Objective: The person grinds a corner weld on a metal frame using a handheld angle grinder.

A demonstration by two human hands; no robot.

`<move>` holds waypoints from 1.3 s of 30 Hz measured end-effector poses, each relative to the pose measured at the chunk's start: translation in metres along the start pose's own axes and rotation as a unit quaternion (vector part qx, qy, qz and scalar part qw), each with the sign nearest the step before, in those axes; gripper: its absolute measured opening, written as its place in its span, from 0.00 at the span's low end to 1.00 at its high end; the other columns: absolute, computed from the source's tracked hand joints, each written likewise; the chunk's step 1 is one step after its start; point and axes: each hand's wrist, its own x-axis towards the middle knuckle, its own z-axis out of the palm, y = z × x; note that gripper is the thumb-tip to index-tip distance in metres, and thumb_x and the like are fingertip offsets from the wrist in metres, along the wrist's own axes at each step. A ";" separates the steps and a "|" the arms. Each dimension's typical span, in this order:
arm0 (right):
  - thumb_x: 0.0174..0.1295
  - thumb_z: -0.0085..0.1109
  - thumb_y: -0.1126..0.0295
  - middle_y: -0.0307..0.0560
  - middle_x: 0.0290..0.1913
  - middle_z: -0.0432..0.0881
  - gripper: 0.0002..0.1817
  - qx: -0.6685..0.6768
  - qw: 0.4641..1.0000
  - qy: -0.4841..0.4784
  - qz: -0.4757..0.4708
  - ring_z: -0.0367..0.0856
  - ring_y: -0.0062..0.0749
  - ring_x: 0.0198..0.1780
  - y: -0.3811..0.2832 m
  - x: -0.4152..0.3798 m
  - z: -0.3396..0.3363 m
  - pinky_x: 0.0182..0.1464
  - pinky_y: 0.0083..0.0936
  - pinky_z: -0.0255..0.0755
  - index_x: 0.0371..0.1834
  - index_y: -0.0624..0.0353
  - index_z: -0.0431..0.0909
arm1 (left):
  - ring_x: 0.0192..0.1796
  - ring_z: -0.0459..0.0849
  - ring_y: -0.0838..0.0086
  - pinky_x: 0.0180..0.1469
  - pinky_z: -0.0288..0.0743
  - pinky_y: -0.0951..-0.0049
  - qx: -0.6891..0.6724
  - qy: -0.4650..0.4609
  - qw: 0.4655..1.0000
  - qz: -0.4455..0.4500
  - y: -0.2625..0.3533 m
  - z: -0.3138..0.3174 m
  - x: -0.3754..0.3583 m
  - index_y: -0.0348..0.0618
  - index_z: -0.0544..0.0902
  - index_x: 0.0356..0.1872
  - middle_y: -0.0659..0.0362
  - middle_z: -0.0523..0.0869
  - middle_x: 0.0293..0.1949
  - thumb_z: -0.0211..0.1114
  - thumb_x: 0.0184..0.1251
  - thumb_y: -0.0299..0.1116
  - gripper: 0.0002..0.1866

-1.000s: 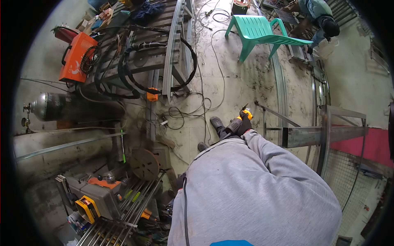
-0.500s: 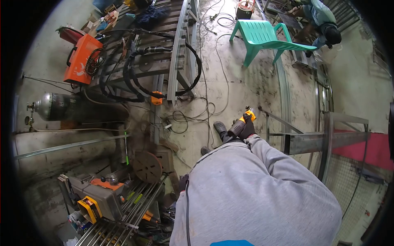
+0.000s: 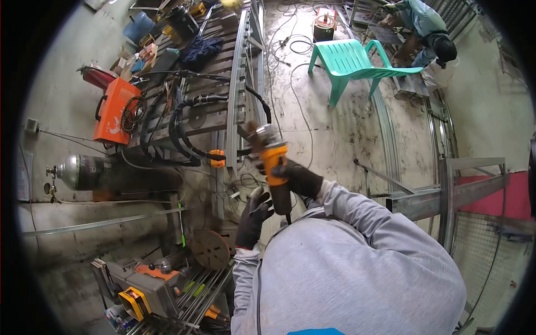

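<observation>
An orange and black angle grinder (image 3: 275, 159) is held up in front of my body, its head and disc end tilted up and to the left and blurred by motion. My right hand (image 3: 301, 177), in a dark glove, is wrapped round the grinder's body. Just left of the tool's dark rear end is my left hand (image 3: 254, 216), gloved too, with its fingers stretched out and nothing in it. A slim gap seems to lie between those fingers and the grinder. Its cord runs down from the rear end towards my sweatshirt.
A slatted metal rack (image 3: 218, 72) with black hoses and an orange machine (image 3: 117, 111) stands at left. Beyond are a green plastic chair (image 3: 349, 61) and a crouching person (image 3: 427, 28). A gas cylinder (image 3: 78, 172) lies left; a steel frame (image 3: 424, 206) stands right. Cables cross the floor.
My right hand has raised the angle grinder up and left, from low by my body to near the rack's end. My left hand has come up from my side towards it.
</observation>
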 end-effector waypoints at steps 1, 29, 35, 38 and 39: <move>0.64 0.71 0.63 0.45 0.54 0.84 0.30 -0.052 0.998 -0.028 0.003 0.84 0.30 0.55 -0.006 0.003 0.019 0.62 0.33 0.78 0.67 0.61 0.74 | 0.56 0.82 0.74 0.59 0.78 0.72 0.039 -0.037 0.999 0.006 0.012 0.017 0.005 0.38 0.74 0.73 0.56 0.83 0.58 0.66 0.78 0.38 0.27; 0.71 0.61 0.42 0.29 0.26 0.65 0.17 0.019 0.874 0.479 0.080 0.66 0.25 0.26 -0.072 -0.077 -0.179 0.28 0.30 0.60 0.35 0.37 0.71 | 0.36 0.82 0.78 0.42 0.77 0.73 0.130 0.325 0.919 0.182 0.119 -0.144 0.051 0.40 0.81 0.47 0.64 0.84 0.37 0.80 0.59 0.28 0.18; 0.68 0.57 0.31 0.56 0.80 0.59 0.40 0.156 0.872 0.455 -0.095 0.60 0.61 0.78 -0.124 -0.061 -0.242 0.74 0.66 0.58 0.69 0.51 0.65 | 0.34 0.82 0.77 0.40 0.78 0.72 0.187 0.279 0.927 0.167 0.160 -0.117 0.162 0.39 0.82 0.47 0.63 0.84 0.36 0.78 0.57 0.26 0.18; 0.63 0.59 0.26 0.58 0.89 0.37 0.64 0.145 0.847 0.490 -0.143 0.43 0.61 0.87 -0.185 -0.034 -0.262 0.81 0.64 0.49 0.89 0.42 0.29 | 0.33 0.83 0.76 0.38 0.79 0.72 0.118 0.223 0.957 0.142 0.170 -0.105 0.228 0.36 0.80 0.47 0.62 0.84 0.35 0.78 0.56 0.26 0.19; 0.63 0.59 0.26 0.58 0.89 0.37 0.64 0.149 0.843 0.496 -0.149 0.43 0.61 0.87 -0.209 -0.028 -0.272 0.81 0.64 0.49 0.89 0.42 0.29 | 0.33 0.84 0.75 0.38 0.79 0.72 0.170 0.239 0.948 0.122 0.171 -0.106 0.250 0.36 0.80 0.48 0.62 0.84 0.35 0.78 0.56 0.26 0.20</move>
